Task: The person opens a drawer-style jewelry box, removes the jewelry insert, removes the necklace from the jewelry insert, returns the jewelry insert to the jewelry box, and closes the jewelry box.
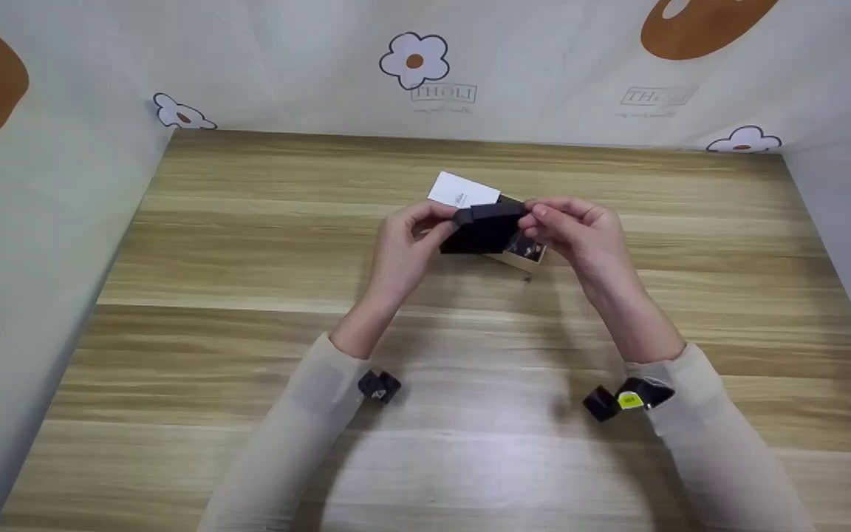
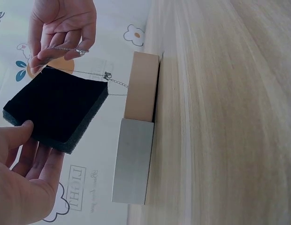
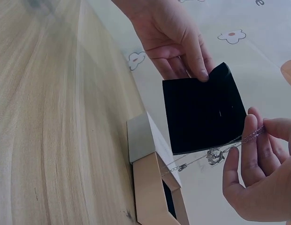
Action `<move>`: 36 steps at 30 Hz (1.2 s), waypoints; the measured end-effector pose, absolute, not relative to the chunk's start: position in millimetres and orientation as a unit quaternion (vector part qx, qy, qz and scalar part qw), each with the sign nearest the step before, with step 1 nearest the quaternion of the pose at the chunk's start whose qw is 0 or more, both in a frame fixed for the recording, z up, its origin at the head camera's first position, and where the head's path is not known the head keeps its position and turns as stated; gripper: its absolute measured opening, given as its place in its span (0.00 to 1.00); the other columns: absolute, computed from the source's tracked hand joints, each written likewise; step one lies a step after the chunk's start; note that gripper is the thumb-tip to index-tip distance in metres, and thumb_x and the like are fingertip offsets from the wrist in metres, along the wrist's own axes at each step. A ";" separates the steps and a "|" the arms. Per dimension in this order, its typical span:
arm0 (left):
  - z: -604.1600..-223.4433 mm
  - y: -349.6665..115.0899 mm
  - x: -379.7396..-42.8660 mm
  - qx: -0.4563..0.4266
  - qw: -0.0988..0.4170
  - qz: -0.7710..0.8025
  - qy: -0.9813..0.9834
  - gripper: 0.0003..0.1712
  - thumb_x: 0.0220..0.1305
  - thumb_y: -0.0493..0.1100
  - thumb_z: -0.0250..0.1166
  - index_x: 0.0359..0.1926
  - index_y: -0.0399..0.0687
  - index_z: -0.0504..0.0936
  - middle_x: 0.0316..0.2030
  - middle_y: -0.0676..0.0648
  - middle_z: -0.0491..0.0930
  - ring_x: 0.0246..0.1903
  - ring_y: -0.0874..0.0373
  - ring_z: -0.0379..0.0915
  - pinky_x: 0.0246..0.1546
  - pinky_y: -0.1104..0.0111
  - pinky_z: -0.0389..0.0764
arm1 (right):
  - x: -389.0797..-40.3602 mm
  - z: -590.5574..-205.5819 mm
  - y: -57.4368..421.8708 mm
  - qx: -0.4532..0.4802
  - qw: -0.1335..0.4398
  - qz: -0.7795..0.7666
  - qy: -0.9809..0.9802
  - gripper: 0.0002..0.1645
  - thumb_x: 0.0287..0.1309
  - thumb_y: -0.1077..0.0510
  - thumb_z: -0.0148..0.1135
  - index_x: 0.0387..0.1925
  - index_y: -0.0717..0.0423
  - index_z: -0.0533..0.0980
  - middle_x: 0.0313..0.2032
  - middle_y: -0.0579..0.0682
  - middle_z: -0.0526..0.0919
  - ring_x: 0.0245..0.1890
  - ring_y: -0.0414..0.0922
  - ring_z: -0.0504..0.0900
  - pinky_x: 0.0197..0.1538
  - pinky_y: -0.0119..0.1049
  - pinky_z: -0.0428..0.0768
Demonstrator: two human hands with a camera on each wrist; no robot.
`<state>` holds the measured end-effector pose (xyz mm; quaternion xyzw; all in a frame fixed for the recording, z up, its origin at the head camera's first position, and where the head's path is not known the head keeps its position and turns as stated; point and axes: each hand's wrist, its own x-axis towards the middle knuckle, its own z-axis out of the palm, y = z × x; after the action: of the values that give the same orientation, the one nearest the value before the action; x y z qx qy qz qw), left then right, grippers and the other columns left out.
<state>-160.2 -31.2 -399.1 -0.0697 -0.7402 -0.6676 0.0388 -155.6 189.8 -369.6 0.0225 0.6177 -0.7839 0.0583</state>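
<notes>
Your left hand (image 1: 407, 247) holds a black foam pad (image 1: 481, 233), with the thumb on one face and the other fingers behind it. The pad is just above the middle of the head view, tipped up over the tan box (image 3: 148, 190). Your right hand (image 1: 588, 236) pinches a thin silver necklace (image 3: 215, 157) by its chain at the pad's edge. You can see the necklace at the lower right of the right wrist view. Its shiny charm hangs close by the pad, and some chain runs toward the tan box. I can't tell if the necklace is fixed to the pad.

The tan box sits on the wooden bench (image 1: 174, 332), with its open top showing a dark inside. A white box cover (image 1: 462, 191) touches one end of it, up and to the left in the head view. Behind the bench hangs a pale cloth (image 1: 307, 66) with flowers on it.
</notes>
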 end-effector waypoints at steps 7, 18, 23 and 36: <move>-398.2 -30.1 -159.7 -0.068 0.034 -0.667 -0.741 0.06 0.62 0.30 0.67 0.40 0.32 0.86 0.42 0.39 0.87 0.44 0.56 0.84 0.47 0.74 0.84 | -155.7 -368.0 190.7 0.024 0.061 -0.786 0.615 0.13 0.65 0.68 0.59 0.30 0.53 0.85 0.24 0.46 0.89 0.26 0.37 0.87 0.39 0.28 0.87; -398.0 -28.9 -159.9 -0.072 0.022 -0.665 -0.743 0.06 0.63 0.29 0.66 0.41 0.32 0.86 0.42 0.38 0.87 0.45 0.54 0.84 0.50 0.70 0.85 | -156.3 -363.1 193.6 0.033 0.064 -0.790 0.609 0.10 0.65 0.67 0.61 0.32 0.54 0.85 0.25 0.46 0.89 0.26 0.36 0.87 0.38 0.28 0.87; -399.0 -29.3 -160.0 -0.081 0.017 -0.660 -0.746 0.06 0.63 0.30 0.66 0.41 0.33 0.86 0.43 0.38 0.87 0.46 0.53 0.84 0.51 0.70 0.85 | -156.4 -362.3 194.2 0.036 0.065 -0.791 0.608 0.09 0.65 0.67 0.61 0.32 0.54 0.85 0.26 0.46 0.89 0.26 0.36 0.87 0.39 0.28 0.87; -399.7 -29.2 -159.3 -0.083 0.000 -0.656 -0.750 0.07 0.63 0.30 0.66 0.41 0.32 0.86 0.42 0.39 0.86 0.43 0.57 0.84 0.49 0.71 0.84 | -156.2 -358.8 197.0 0.045 0.072 -0.800 0.594 0.07 0.64 0.65 0.63 0.33 0.55 0.85 0.27 0.47 0.89 0.28 0.37 0.87 0.39 0.29 0.87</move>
<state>-159.3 -29.2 -399.7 -0.0832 -0.7504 -0.6557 0.0002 -156.2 197.0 -358.8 0.0450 0.5943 -0.7997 0.0723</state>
